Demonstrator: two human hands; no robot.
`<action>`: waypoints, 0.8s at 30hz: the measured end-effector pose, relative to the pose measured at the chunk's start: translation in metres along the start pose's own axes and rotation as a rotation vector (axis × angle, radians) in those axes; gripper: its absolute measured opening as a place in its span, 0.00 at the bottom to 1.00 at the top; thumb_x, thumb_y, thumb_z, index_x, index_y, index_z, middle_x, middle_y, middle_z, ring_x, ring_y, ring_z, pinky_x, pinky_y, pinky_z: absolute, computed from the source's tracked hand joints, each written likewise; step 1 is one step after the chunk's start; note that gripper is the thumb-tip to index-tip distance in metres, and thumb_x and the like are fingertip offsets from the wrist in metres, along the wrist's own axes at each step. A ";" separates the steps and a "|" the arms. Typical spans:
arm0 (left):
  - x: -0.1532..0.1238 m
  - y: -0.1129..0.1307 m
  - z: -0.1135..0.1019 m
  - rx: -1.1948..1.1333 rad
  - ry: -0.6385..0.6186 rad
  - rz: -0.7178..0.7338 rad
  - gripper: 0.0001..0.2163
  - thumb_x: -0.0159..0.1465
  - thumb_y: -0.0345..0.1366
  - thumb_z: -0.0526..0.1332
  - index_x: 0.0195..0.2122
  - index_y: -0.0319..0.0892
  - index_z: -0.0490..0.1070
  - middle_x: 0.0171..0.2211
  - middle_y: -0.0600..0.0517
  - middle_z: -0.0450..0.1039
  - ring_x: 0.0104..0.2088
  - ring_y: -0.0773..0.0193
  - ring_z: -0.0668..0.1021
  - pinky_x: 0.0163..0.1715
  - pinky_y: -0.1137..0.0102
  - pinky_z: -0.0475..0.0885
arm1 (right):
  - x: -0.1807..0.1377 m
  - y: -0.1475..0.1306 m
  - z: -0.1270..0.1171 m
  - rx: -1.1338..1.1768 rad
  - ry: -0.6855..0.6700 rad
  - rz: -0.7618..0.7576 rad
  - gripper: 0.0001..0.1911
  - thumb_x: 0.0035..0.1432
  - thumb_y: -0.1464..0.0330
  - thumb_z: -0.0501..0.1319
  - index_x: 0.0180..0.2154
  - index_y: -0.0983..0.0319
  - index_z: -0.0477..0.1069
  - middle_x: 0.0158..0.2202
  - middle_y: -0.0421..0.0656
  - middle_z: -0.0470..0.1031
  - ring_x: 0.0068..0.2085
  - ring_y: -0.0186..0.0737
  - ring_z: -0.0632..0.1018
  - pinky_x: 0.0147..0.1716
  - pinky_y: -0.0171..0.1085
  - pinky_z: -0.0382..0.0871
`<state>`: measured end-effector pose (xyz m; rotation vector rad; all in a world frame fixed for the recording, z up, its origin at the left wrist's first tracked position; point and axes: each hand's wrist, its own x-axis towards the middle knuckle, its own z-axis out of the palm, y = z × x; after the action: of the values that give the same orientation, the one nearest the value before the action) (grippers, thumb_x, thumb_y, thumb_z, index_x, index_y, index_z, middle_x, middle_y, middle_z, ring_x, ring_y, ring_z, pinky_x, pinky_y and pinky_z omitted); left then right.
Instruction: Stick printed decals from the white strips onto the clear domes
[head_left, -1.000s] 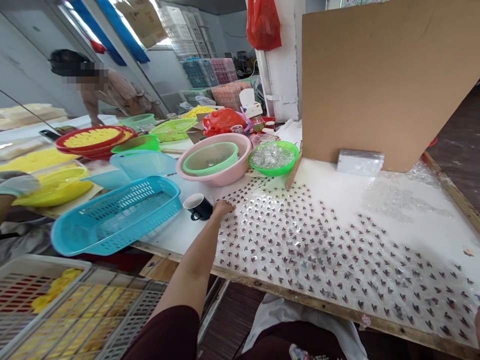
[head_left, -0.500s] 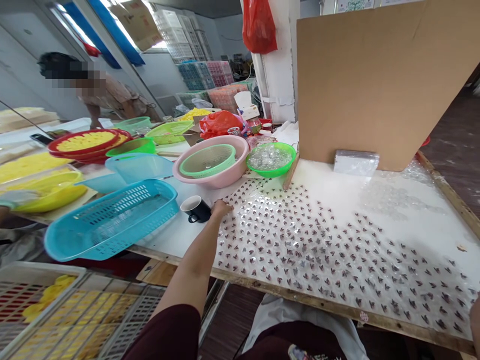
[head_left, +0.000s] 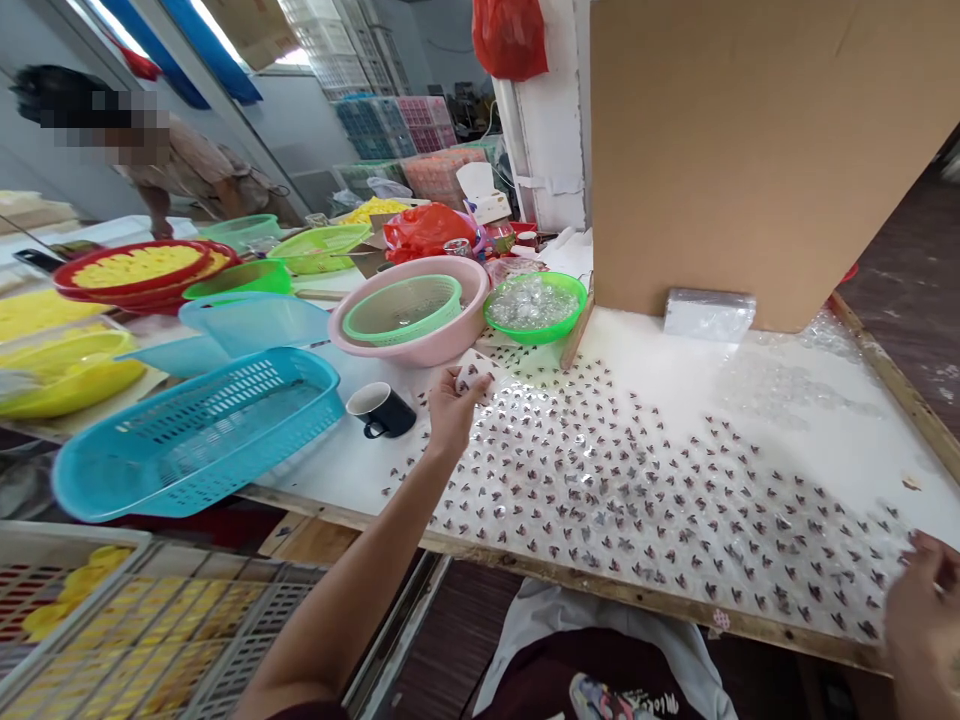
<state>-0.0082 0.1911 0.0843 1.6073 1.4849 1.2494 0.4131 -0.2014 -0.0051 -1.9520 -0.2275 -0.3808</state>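
Observation:
Between the thumb and fingers of my left hand (head_left: pixel 452 405) is a small white sheet (head_left: pixel 474 372) with several dark marks, held above the table. Right beside that hand stands a dark mug (head_left: pixel 390 415) with a pale inside. Over the white tabletop spread many clear, shiny pieces with small dark winged marks (head_left: pixel 600 480); their outlines run together. At the right edge my right hand (head_left: pixel 926 600), partly cut off, has its fingers curled together by the end of these pieces. What it holds, if anything, I cannot make out.
A blue basket (head_left: pixel 210 430), a pink basin (head_left: pixel 420 350) and a green bowl (head_left: pixel 536 318) of clear pieces stand on the table. A cardboard sheet (head_left: pixel 750 150) rises behind. Crates (head_left: pixel 150 620) sit below left. A co-worker (head_left: pixel 180 165) bends over the far left.
My left hand has risen from the tabletop beside the mug and now shows the white sheet in its fingers. More of my right hand has come into view at the right.

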 end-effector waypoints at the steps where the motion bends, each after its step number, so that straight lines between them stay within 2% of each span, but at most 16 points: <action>1: -0.021 0.011 0.006 -0.165 -0.069 0.054 0.14 0.59 0.40 0.66 0.41 0.40 0.67 0.34 0.52 0.75 0.32 0.65 0.78 0.32 0.72 0.74 | -0.014 -0.023 0.007 0.047 -0.002 -0.040 0.21 0.58 0.48 0.53 0.36 0.58 0.72 0.34 0.56 0.75 0.36 0.60 0.78 0.37 0.57 0.70; 3: -0.062 0.035 0.021 -0.394 -0.209 0.097 0.15 0.56 0.41 0.69 0.37 0.42 0.66 0.29 0.55 0.72 0.29 0.67 0.76 0.29 0.74 0.72 | -0.044 -0.074 0.024 0.144 -0.186 -0.191 0.21 0.60 0.50 0.56 0.36 0.61 0.73 0.34 0.52 0.77 0.39 0.55 0.78 0.44 0.55 0.71; 6: -0.117 0.069 0.041 -0.473 -0.384 0.063 0.15 0.56 0.41 0.70 0.35 0.43 0.65 0.28 0.56 0.72 0.28 0.68 0.76 0.28 0.75 0.71 | -0.086 -0.150 0.049 0.354 -0.522 -0.468 0.16 0.64 0.55 0.55 0.42 0.59 0.73 0.42 0.50 0.78 0.46 0.50 0.78 0.47 0.51 0.71; 8: -0.142 0.087 0.051 -0.475 -0.469 0.053 0.15 0.56 0.42 0.70 0.36 0.43 0.65 0.30 0.55 0.74 0.28 0.66 0.78 0.27 0.74 0.72 | -0.106 -0.187 0.059 0.440 -0.681 -0.605 0.16 0.64 0.56 0.56 0.49 0.55 0.72 0.50 0.49 0.76 0.53 0.49 0.75 0.53 0.52 0.67; 10: -0.158 0.099 0.057 -0.506 -0.525 0.035 0.17 0.55 0.43 0.70 0.39 0.45 0.65 0.33 0.54 0.76 0.30 0.64 0.80 0.27 0.73 0.73 | -0.118 -0.209 0.063 0.471 -0.758 -0.712 0.18 0.62 0.56 0.60 0.52 0.54 0.70 0.54 0.47 0.74 0.57 0.50 0.72 0.57 0.53 0.62; 13: -0.169 0.110 0.060 -0.546 -0.606 0.010 0.17 0.57 0.45 0.69 0.43 0.45 0.67 0.30 0.54 0.75 0.29 0.63 0.80 0.28 0.71 0.75 | -0.126 -0.214 0.059 0.461 -0.823 -0.721 0.22 0.59 0.54 0.64 0.52 0.53 0.70 0.54 0.46 0.73 0.57 0.51 0.71 0.57 0.52 0.61; 16: -0.174 0.115 0.059 -0.570 -0.741 0.043 0.16 0.63 0.47 0.63 0.47 0.44 0.71 0.32 0.51 0.77 0.33 0.60 0.80 0.33 0.68 0.77 | -0.125 -0.204 0.053 0.450 -0.832 -0.591 0.24 0.57 0.54 0.65 0.53 0.54 0.69 0.51 0.47 0.75 0.53 0.50 0.73 0.52 0.49 0.67; 19: -0.177 0.116 0.061 -0.558 -0.831 0.096 0.15 0.64 0.46 0.61 0.47 0.43 0.74 0.36 0.48 0.79 0.38 0.57 0.81 0.41 0.64 0.78 | -0.121 -0.194 0.051 0.465 -0.772 -0.442 0.18 0.60 0.57 0.63 0.51 0.55 0.71 0.47 0.47 0.76 0.50 0.48 0.74 0.48 0.45 0.69; 21: -0.177 0.115 0.064 -0.514 -0.820 0.121 0.12 0.65 0.44 0.61 0.45 0.44 0.75 0.36 0.48 0.79 0.38 0.57 0.81 0.42 0.62 0.77 | -0.116 -0.189 0.051 0.466 -0.735 -0.402 0.13 0.61 0.58 0.61 0.45 0.55 0.73 0.43 0.46 0.77 0.47 0.46 0.75 0.46 0.44 0.69; 24: -0.175 0.113 0.071 -0.420 -0.697 0.223 0.10 0.64 0.41 0.62 0.45 0.45 0.74 0.40 0.47 0.77 0.40 0.57 0.79 0.41 0.64 0.76 | -0.110 -0.184 0.051 0.454 -0.763 -0.375 0.10 0.62 0.58 0.60 0.37 0.57 0.74 0.36 0.43 0.77 0.41 0.44 0.75 0.43 0.41 0.67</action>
<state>0.1142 0.0115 0.1203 1.6920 0.5856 0.8858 0.2578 -0.0794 0.0936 -1.5141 -1.0824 0.1925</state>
